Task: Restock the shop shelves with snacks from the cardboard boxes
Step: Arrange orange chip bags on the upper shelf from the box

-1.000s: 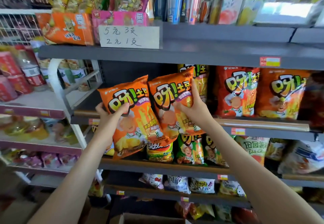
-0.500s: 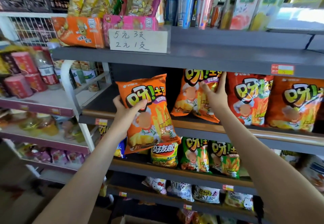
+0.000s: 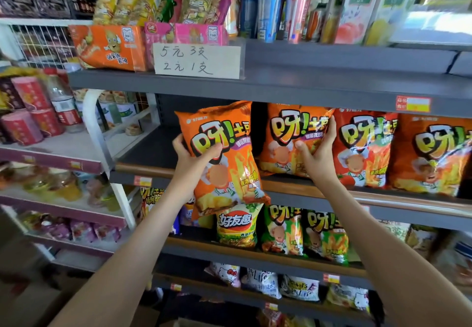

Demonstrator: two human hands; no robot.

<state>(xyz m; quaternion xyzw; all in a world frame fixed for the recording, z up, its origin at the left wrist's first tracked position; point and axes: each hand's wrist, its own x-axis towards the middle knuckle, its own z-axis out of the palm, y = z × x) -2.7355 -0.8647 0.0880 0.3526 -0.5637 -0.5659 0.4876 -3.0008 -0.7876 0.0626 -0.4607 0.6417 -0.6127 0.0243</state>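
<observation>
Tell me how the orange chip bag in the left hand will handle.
The orange chip bag looks puffed, so probably light and crushable. Its glossy film may slip in the left hand. Tall, so it may tip.

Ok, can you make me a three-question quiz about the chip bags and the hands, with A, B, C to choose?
1. Where is the right bag, held by the right hand? A on the floor; B on the grey shelf beside a red bag; C in a box.
2. What colour is the left bag? A green; B blue; C orange.
3. What is the left hand doing? A gripping the left bag; B pointing; C hanging empty.
Answers: B, its bottom rests on the shelf; C, its front is orange; A, thumb and fingers wrap it.
</observation>
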